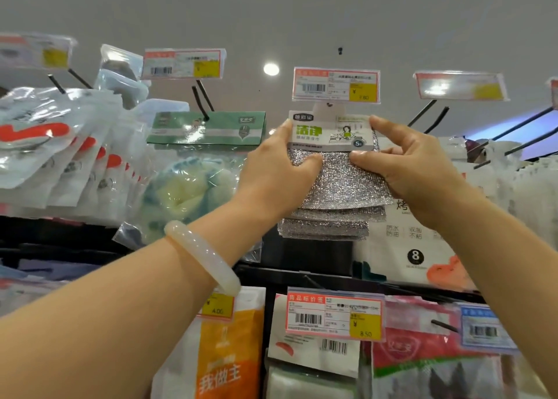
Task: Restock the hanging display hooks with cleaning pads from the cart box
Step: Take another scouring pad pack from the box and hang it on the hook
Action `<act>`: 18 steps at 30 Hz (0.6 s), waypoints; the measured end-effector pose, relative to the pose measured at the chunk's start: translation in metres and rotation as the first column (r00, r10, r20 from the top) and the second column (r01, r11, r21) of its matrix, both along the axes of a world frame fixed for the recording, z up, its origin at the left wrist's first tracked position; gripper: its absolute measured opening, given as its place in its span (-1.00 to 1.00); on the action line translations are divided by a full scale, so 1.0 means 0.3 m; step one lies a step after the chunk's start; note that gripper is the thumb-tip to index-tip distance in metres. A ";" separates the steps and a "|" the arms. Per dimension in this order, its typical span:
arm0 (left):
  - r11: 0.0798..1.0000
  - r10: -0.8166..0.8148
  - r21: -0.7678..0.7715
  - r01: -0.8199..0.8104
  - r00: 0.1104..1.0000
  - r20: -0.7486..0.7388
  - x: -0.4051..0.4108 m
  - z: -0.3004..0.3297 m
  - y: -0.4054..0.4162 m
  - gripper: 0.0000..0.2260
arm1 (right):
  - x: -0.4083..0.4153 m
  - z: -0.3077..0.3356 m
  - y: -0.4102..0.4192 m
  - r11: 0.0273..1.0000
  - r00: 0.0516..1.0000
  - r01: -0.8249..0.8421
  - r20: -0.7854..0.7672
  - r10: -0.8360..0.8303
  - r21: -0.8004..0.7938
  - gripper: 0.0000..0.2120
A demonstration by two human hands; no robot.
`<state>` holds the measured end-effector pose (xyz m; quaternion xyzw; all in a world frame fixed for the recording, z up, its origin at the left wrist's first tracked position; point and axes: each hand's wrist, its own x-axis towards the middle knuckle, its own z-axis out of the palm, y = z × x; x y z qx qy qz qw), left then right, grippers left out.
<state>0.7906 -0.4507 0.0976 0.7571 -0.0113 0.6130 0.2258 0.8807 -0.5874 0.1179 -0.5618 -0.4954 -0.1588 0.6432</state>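
Note:
A pack of silver cleaning pads (338,181) with a white and green card header is held up just under the price tag (335,84) of a top display hook. My left hand (277,169) grips its left side, thumb across the silver cloth. My right hand (413,169) pinches the right side, forefinger up on the header's top corner. More silver pads (326,226) hang behind and below the held pack. The hook itself is hidden behind the header and tag. The cart box is out of view.
A green-header pack (208,128) with a blue-yellow sponge hangs on the hook to the left. White pouches (54,157) crowd the far left. Bare black hooks (422,118) and white packs (416,241) are to the right. Price tags and more packs (335,317) fill the lower row.

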 end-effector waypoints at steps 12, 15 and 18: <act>1.000 -0.011 0.020 0.010 0.999 0.046 -0.006 0.020 -0.004 -0.59 | -0.014 0.002 0.015 0.998 0.998 -0.028 -0.059 0.031 0.048 -0.36; 0.999 -0.036 -0.035 0.037 0.998 0.052 -0.014 0.032 -0.003 -0.60 | -0.027 0.016 0.015 0.999 0.999 -0.002 -0.053 0.004 0.039 -0.36; 0.990 -0.093 -0.100 0.100 0.993 0.073 -0.024 0.050 -0.002 -0.60 | -0.037 0.025 0.013 0.999 0.999 0.006 -0.044 -0.005 0.032 -0.36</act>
